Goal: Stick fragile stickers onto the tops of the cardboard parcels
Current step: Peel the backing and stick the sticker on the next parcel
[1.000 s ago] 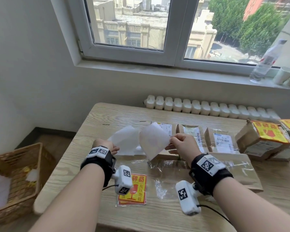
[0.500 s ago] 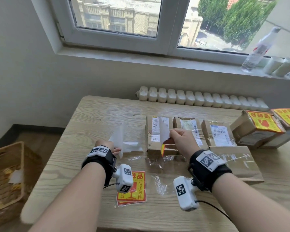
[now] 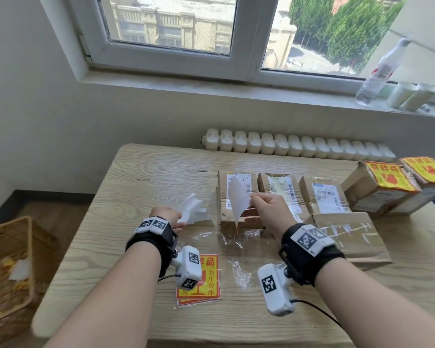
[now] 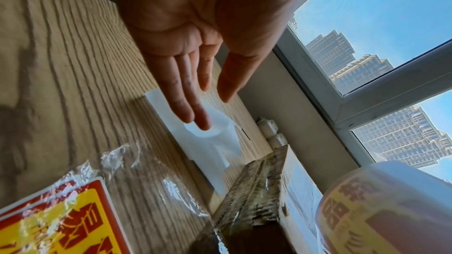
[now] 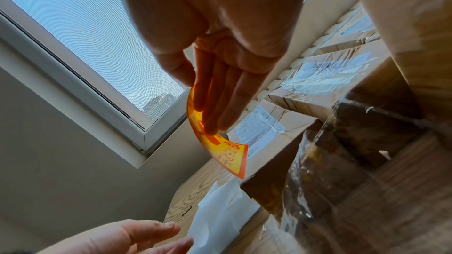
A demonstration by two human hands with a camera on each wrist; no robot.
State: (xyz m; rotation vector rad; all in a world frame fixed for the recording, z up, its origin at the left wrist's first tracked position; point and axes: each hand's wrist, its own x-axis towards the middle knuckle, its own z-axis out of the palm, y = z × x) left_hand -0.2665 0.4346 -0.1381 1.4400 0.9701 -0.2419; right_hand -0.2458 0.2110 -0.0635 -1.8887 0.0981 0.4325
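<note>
My right hand (image 3: 253,198) pinches a fragile sticker (image 3: 237,202) by its edge and holds it upright over the leftmost cardboard parcel (image 3: 236,180). The head view shows the sticker's white back, and the right wrist view shows the sticker's yellow and red face (image 5: 226,152) curling down towards the parcel (image 5: 271,142). My left hand (image 4: 210,107) is open, its straight fingers over a white backing paper (image 4: 208,142) lying on the table left of the parcels. A stack of stickers (image 3: 202,282) in plastic wrap lies near my left wrist.
Two more unlabelled parcels (image 3: 278,189) (image 3: 324,197) stand right of the first, with a flat brown parcel (image 3: 349,237) in front. Two stickered boxes (image 3: 382,187) sit at far right. A wicker basket (image 3: 8,259) stands on the floor left. A bottle (image 3: 379,74) stands on the sill.
The two sheets came apart. My left hand lowered the backing paper to the table and opened. My right hand carried the sticker over the leftmost parcel.
</note>
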